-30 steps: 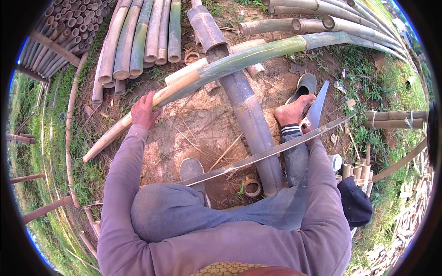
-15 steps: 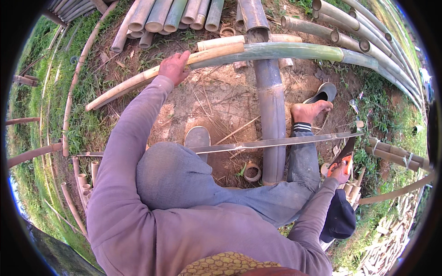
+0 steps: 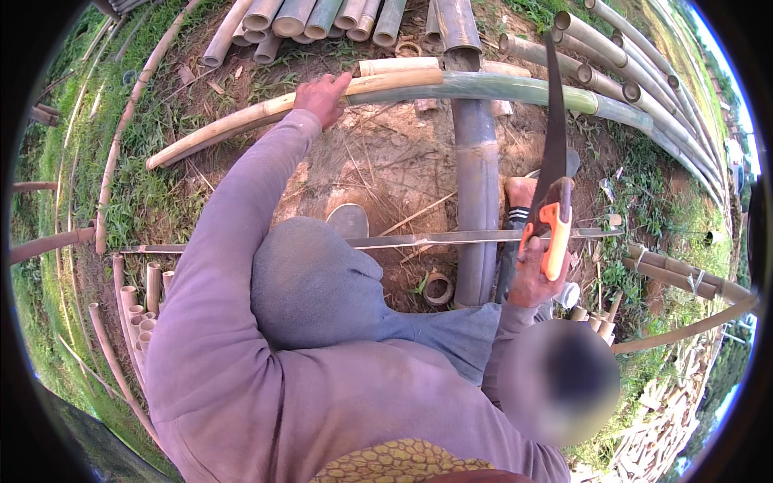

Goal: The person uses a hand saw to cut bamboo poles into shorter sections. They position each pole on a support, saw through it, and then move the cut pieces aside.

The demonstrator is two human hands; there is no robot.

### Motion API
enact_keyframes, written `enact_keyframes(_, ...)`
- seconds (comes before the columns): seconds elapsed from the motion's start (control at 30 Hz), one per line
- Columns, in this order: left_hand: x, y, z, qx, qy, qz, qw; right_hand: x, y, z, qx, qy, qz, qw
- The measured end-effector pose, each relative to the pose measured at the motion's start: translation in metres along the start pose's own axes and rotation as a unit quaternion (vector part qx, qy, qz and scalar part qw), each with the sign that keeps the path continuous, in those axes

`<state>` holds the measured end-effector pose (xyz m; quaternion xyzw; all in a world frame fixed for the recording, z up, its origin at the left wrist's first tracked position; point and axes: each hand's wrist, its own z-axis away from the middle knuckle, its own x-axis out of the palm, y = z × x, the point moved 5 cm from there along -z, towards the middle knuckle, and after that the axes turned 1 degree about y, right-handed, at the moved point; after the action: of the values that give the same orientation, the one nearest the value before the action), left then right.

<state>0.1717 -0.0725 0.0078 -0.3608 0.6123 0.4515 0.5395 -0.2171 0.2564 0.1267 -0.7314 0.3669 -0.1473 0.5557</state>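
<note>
My left hand is closed round a pale bamboo pole, whose cut end lies against a longer green bamboo pole. Both lie crosswise over a thick dark bamboo pole that runs toward me. My right hand grips the orange handle of a handsaw. Its dark blade points up and away, passing in front of the green pole's right part as seen here. Whether the blade touches the pole I cannot tell. A thin split bamboo strip stretches across in front of my bent knee.
Cut bamboo poles are stacked at the far side, and more long poles lie at the far right. Short bamboo lengths stand at my left. A bamboo ring sits beside the dark pole. A person's blurred head is at lower right.
My right hand has lifted the handsaw from the lower right, bringing it inward and swinging its blade upward. My left hand keeps its hold on the pale pole.
</note>
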Motion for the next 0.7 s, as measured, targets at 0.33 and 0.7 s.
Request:
enact_keyframes(0.33,0.001,-0.003,-0.001,-0.008,-0.006,0.005,1.0,0.127,-0.003,0.027,-0.056,-0.143,0.038,0.987)
enact_keyframes(0.7,-0.005,0.007,-0.008,-0.008,-0.03,-0.005,0.999,0.141,0.037,0.006,0.001,-0.149,0.046,0.988)
